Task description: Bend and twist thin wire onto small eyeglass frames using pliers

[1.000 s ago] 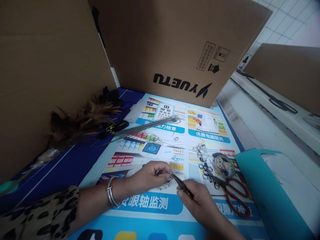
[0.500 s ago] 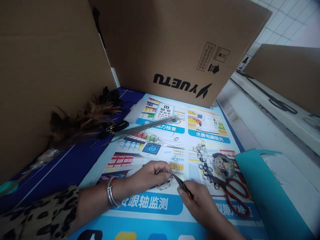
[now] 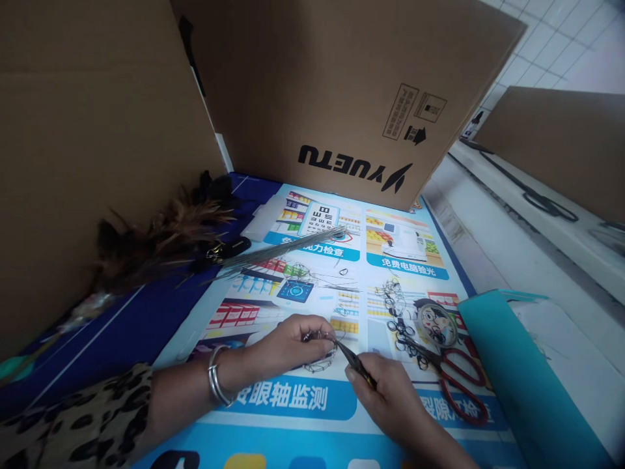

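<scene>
My left hand [image 3: 288,345], with a silver bangle on its wrist, is closed in a pinch on a small wire mesh piece [image 3: 319,352] above the printed poster [image 3: 312,404]. My right hand [image 3: 385,394] is closed round thin dark pliers [image 3: 354,361], whose tips touch the wire piece at the left fingertips. A bundle of straight thin wires [image 3: 288,247] lies farther back on the poster. Loose small wire rings [image 3: 395,306] lie to the right of the hands.
Red-handled scissors [image 3: 456,374] and a round cartoon disc [image 3: 436,322] lie right of my hands. A teal folder [image 3: 522,378] stands at the right. A feather duster [image 3: 161,238] lies at the left. Cardboard box walls [image 3: 342,91] close the back and left.
Almost nothing has moved; both hands keep their hold, with the pliers' tips shifting only slightly at the wire piece.
</scene>
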`<state>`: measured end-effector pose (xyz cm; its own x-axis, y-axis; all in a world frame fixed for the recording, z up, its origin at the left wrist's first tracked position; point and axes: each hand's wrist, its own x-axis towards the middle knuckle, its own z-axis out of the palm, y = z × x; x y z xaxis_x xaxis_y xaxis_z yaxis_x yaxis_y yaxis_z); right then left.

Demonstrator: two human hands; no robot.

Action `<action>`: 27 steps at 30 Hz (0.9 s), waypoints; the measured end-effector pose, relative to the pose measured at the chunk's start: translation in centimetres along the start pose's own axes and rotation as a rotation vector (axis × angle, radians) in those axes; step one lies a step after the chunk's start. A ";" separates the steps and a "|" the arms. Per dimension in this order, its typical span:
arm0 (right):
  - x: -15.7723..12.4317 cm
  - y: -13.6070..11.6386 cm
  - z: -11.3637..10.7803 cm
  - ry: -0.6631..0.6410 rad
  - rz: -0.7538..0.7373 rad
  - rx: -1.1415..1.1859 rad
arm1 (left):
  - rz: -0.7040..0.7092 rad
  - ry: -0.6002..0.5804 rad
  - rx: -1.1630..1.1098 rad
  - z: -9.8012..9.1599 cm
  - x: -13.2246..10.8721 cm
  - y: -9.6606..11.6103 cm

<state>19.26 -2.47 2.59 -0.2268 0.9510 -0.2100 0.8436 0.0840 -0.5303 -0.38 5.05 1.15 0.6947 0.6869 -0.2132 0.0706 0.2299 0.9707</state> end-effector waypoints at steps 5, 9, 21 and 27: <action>0.0 0.0 0.1 0.008 -0.021 -0.024 | 0.032 0.007 0.079 -0.1 0.1 -0.2; 0.2 -0.1 -0.3 -0.021 -0.029 -0.021 | 0.044 0.015 0.099 -0.1 0.3 -0.6; 1.0 0.3 -1.1 -0.064 -0.050 -0.021 | 0.055 0.077 0.140 -0.5 0.8 -1.0; 0.7 0.7 -0.4 -0.025 -0.097 -0.102 | 0.037 0.103 0.175 -0.5 0.5 -0.5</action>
<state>19.89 -1.63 2.42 -0.3210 0.9292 -0.1831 0.8619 0.2065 -0.4631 -0.40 5.66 0.48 0.6233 0.7614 -0.1783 0.1758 0.0857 0.9807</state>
